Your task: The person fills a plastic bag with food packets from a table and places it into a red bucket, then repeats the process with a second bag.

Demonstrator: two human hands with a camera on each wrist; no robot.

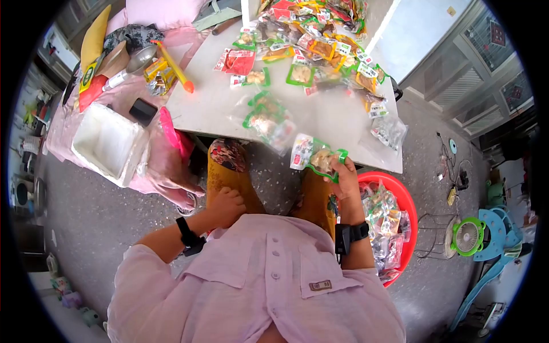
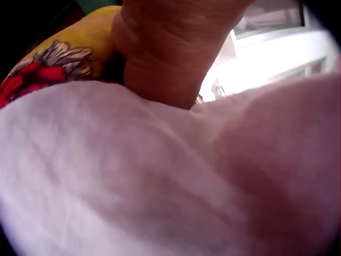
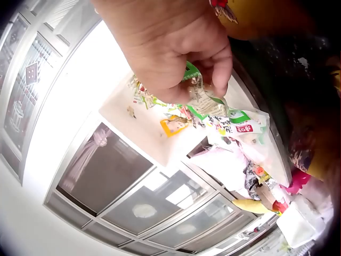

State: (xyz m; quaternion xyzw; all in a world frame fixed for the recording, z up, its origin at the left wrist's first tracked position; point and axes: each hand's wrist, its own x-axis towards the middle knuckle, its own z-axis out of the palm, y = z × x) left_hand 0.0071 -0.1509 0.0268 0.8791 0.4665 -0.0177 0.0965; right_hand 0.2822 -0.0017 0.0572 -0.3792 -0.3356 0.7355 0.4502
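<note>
My right hand (image 1: 345, 178) pinches a green-edged, clear-windowed food packet (image 1: 323, 160) by one end, in front of the table's near edge. In the right wrist view the thumb and fingers close on the same packet (image 3: 205, 101), its white printed end hanging free. My left hand (image 1: 227, 204) rests on the thigh with loosely bent fingers and holds nothing. Only part of that hand (image 2: 170, 53) shows in the left wrist view, above the pale shirt. More green-edged packets (image 1: 267, 121) appear blurred over the table's near edge.
On the white table (image 1: 194, 111) lies a heap of packets (image 1: 320, 43), spilling from a white box. A red tub (image 1: 409, 211) of packets stands at my right. To the left are a white foam box (image 1: 108, 143), a dark phone (image 1: 143, 111) and an orange-tipped yellow stick (image 1: 174, 66).
</note>
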